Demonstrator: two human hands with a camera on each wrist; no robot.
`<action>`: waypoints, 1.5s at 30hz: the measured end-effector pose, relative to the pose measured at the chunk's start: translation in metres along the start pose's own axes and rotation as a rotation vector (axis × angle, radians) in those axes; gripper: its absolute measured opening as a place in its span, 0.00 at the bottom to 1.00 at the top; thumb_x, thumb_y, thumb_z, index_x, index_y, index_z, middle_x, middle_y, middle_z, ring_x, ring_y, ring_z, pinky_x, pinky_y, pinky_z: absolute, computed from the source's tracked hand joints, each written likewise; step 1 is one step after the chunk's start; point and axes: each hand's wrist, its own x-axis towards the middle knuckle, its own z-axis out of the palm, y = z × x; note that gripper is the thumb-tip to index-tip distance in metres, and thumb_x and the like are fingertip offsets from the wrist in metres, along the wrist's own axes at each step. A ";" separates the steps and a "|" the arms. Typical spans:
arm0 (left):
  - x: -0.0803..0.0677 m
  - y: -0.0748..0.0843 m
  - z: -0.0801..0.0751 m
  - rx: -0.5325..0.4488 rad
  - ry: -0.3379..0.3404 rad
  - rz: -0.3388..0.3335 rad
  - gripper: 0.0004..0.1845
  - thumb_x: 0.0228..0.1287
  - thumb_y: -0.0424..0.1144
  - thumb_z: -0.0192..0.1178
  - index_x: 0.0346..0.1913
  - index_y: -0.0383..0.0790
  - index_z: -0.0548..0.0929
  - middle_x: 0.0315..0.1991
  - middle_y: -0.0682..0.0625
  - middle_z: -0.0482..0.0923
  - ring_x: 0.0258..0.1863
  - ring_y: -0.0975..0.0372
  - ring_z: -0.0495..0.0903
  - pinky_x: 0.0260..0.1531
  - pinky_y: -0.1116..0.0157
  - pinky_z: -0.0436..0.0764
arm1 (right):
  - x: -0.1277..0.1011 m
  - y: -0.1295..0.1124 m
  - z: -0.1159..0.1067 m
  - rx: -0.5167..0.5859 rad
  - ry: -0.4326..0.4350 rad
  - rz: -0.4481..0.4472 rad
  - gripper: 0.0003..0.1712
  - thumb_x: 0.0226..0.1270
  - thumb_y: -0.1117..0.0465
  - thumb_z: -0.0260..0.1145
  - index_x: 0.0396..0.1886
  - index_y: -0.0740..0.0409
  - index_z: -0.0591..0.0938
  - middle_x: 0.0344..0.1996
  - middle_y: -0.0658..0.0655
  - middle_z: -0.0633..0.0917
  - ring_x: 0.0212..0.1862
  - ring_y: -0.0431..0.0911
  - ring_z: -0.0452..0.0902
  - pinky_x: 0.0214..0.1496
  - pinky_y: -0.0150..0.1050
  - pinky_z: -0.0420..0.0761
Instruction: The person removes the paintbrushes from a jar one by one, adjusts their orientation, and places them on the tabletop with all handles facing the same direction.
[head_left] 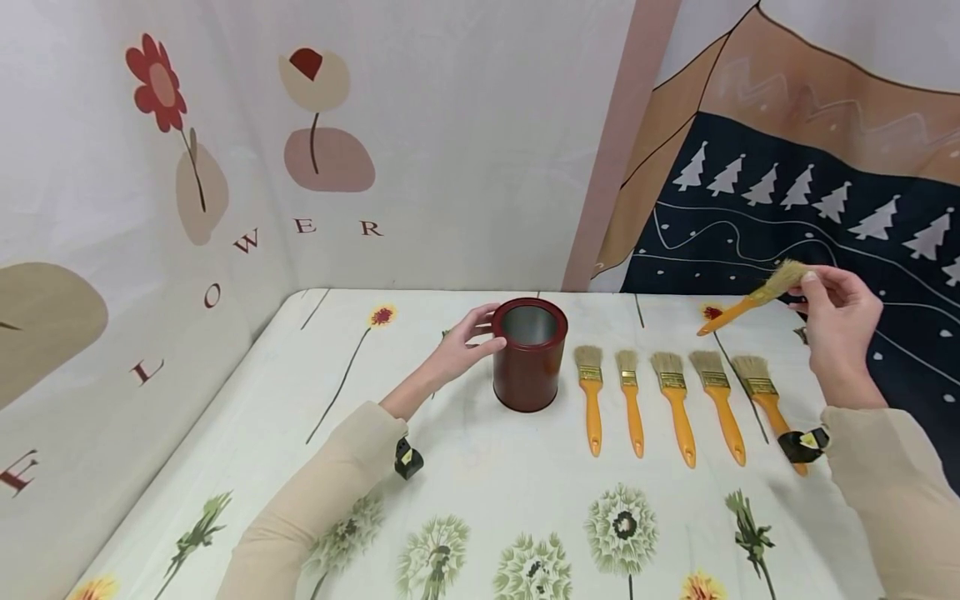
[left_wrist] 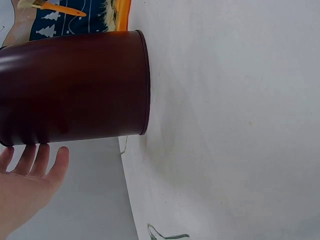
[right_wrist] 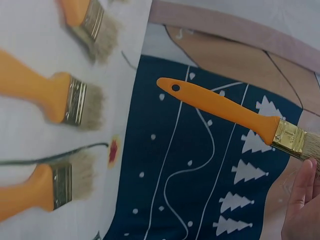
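Note:
A dark red, open-topped metal can (head_left: 528, 371) stands upright on the table. My left hand (head_left: 467, 343) is at its left side, thumb and fingers spread near the upper rim. In the left wrist view, fingertips (left_wrist: 44, 149) touch the can's wall. Over the table's far right, my right hand (head_left: 842, 321) pinches a paintbrush (head_left: 731, 317) by its bristles. Its orange handle (right_wrist: 215, 102) points down and to the left in the head view, held in the air. Several similar paintbrushes (head_left: 678, 417) lie in a row right of the can, bristles toward the back.
A white flower-printed cloth (head_left: 472, 450) covers the table. Behind it hangs a printed backdrop (head_left: 465, 150) with flowers, letters and a dark tree scene. Black wrist cameras (head_left: 408, 459) sit under both sleeves; the right one overlaps the rightmost brush's handle.

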 end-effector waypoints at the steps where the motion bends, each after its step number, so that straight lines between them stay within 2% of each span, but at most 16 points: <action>1: 0.000 0.000 0.000 0.000 0.000 -0.001 0.31 0.61 0.36 0.55 0.65 0.36 0.56 0.59 0.40 0.61 0.58 0.52 0.61 0.52 0.54 0.65 | 0.001 0.000 -0.001 -0.010 0.005 -0.003 0.07 0.57 0.66 0.62 0.36 0.62 0.80 0.33 0.54 0.78 0.30 0.40 0.75 0.29 0.22 0.74; 11: 0.000 0.000 0.000 0.003 0.002 0.001 0.31 0.61 0.36 0.55 0.65 0.35 0.55 0.59 0.40 0.60 0.57 0.51 0.61 0.52 0.54 0.65 | 0.007 0.001 -0.013 -0.069 0.029 -0.028 0.07 0.57 0.66 0.62 0.36 0.62 0.80 0.33 0.53 0.78 0.30 0.39 0.75 0.28 0.20 0.73; 16: 0.000 0.000 0.001 0.003 0.003 -0.006 0.31 0.61 0.37 0.55 0.65 0.36 0.56 0.59 0.40 0.60 0.58 0.52 0.62 0.52 0.55 0.66 | 0.009 0.000 -0.018 -0.152 0.044 -0.055 0.07 0.57 0.67 0.61 0.37 0.62 0.81 0.33 0.52 0.78 0.29 0.39 0.74 0.28 0.20 0.73; 19: 0.000 0.000 0.001 0.000 0.002 -0.005 0.31 0.61 0.37 0.56 0.65 0.37 0.56 0.59 0.40 0.60 0.57 0.52 0.62 0.52 0.55 0.66 | 0.011 0.000 -0.022 -0.259 0.057 -0.078 0.07 0.59 0.67 0.60 0.37 0.59 0.81 0.32 0.49 0.78 0.29 0.37 0.74 0.29 0.19 0.72; 25: 0.000 -0.001 0.002 0.002 0.001 -0.008 0.31 0.61 0.37 0.55 0.65 0.36 0.56 0.59 0.40 0.60 0.57 0.52 0.62 0.52 0.55 0.66 | 0.012 -0.003 -0.027 -0.559 0.097 -0.144 0.09 0.63 0.64 0.55 0.37 0.50 0.80 0.31 0.39 0.74 0.31 0.30 0.69 0.31 0.15 0.68; 31: 0.000 0.000 0.002 0.003 0.000 -0.010 0.31 0.61 0.37 0.55 0.65 0.36 0.56 0.59 0.40 0.60 0.57 0.52 0.62 0.52 0.55 0.66 | 0.015 -0.003 -0.035 -0.760 0.121 -0.156 0.12 0.65 0.58 0.53 0.43 0.51 0.80 0.31 0.34 0.70 0.34 0.26 0.63 0.35 0.21 0.65; 35: 0.000 0.000 0.002 0.005 -0.001 -0.009 0.31 0.61 0.37 0.55 0.65 0.36 0.56 0.59 0.40 0.61 0.57 0.52 0.62 0.52 0.55 0.65 | 0.017 -0.003 -0.039 -0.884 0.096 -0.118 0.18 0.67 0.55 0.50 0.50 0.58 0.76 0.37 0.39 0.72 0.39 0.27 0.62 0.40 0.25 0.63; 39: 0.000 0.000 0.002 0.004 0.003 -0.007 0.31 0.61 0.37 0.55 0.65 0.36 0.56 0.59 0.40 0.60 0.57 0.52 0.62 0.52 0.54 0.65 | 0.020 -0.004 -0.042 -0.978 0.049 -0.058 0.22 0.68 0.53 0.46 0.54 0.62 0.73 0.43 0.49 0.73 0.38 0.30 0.63 0.44 0.27 0.65; 45: -0.001 0.000 0.002 0.006 0.004 -0.010 0.31 0.61 0.37 0.55 0.65 0.37 0.56 0.59 0.40 0.61 0.58 0.52 0.62 0.52 0.55 0.66 | 0.023 -0.003 -0.049 -1.051 -0.031 0.005 0.23 0.69 0.55 0.44 0.54 0.64 0.71 0.40 0.52 0.71 0.32 0.33 0.61 0.35 0.26 0.65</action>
